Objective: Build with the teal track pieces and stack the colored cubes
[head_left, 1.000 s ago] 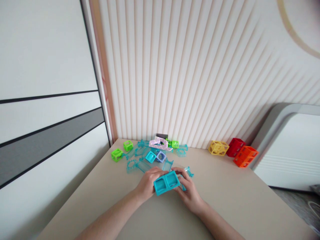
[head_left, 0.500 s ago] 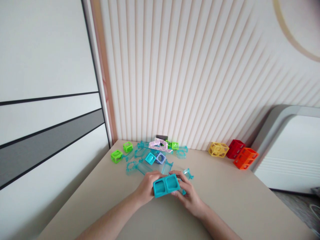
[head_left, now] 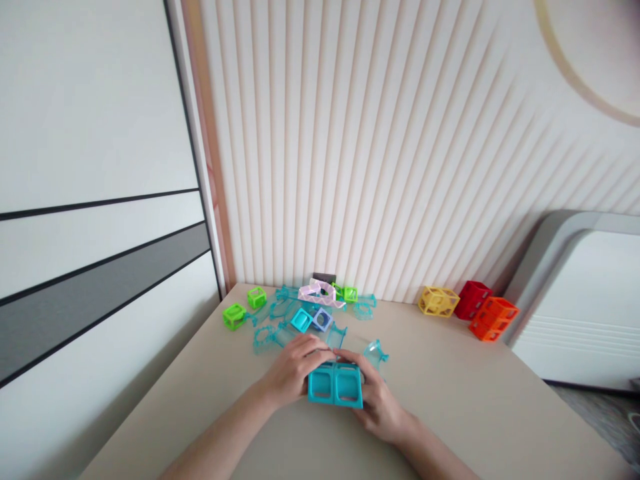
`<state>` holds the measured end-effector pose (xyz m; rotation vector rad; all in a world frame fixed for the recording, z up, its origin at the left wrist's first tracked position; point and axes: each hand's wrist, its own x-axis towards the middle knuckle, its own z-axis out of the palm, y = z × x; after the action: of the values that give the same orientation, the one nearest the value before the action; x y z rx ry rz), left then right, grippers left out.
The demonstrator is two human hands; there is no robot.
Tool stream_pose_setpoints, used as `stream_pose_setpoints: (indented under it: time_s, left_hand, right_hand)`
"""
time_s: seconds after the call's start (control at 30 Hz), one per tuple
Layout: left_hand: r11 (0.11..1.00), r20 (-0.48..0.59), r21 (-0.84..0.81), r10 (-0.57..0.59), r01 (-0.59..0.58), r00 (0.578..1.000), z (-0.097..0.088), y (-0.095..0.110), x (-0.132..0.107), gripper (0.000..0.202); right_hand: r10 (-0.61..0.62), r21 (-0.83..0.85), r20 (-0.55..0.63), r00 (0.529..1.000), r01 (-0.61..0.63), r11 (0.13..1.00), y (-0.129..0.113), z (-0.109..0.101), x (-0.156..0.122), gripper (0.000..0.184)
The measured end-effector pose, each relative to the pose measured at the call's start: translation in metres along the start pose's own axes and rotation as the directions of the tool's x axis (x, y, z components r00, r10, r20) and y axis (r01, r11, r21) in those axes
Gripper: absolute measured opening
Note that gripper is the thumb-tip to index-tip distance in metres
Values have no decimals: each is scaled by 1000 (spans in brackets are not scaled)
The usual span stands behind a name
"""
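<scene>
A teal two-cell plastic frame block (head_left: 335,386) sits low over the beige table (head_left: 450,387) between both hands. My left hand (head_left: 293,368) curls over its left end and top, fingers closed on it. From the right and underneath, my right hand (head_left: 379,402) grips the same block. Just beyond the hands lies a pile of clear teal track pieces (head_left: 280,320), with a small teal cube (head_left: 301,319) and a lilac cube (head_left: 322,319) in it.
Two green cubes (head_left: 234,315) lie at the pile's left, a pink-white piece (head_left: 320,293) and a green cube (head_left: 349,292) at the wall. Yellow (head_left: 438,301), red (head_left: 473,299) and orange (head_left: 492,317) cubes stand at the back right. A white appliance (head_left: 585,313) borders the table's right side.
The teal block has turned level and come slightly lower and nearer to me, with both hands still closed on it. The view has shifted slightly.
</scene>
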<state>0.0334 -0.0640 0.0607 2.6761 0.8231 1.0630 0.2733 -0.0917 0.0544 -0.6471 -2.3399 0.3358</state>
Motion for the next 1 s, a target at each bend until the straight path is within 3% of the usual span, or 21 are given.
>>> stream_pose_setpoints:
  time_s: [0.07, 0.13, 0.27, 0.37, 0.67, 1.0]
  left_hand:
    - [997, -33, 77, -4, 7, 999, -1, -6, -1, 32]
    - [985, -109, 151, -70, 86, 992, -1, -12, -2, 31]
    - [883, -294, 284, -292, 375, 910, 2, -26, -2, 25]
    - [798, -327, 367, -371, 479, 869, 5, -33, -4, 26]
    - [788, -281, 342, -434, 512, 856, 14, -36, -9, 31]
    - [840, -366, 39, -493, 542, 789, 32, -47, -14, 30]
  right_hand:
    - [0, -22, -49, 999, -2, 1000, 5, 0, -3, 19]
    - [33, -33, -132, 991, -38, 999, 10, 0, -5, 15]
    - [134, -41, -330, 934, -156, 987, 18, -1, -6, 10]
    - [178, -35, -409, 895, -210, 977, 20, -1, -5, 12]
    - [172, -34, -351, 921, -196, 980, 22, 4, -4, 12]
    - [188, -44, -346, 919, -216, 975, 24, 5, -5, 13]
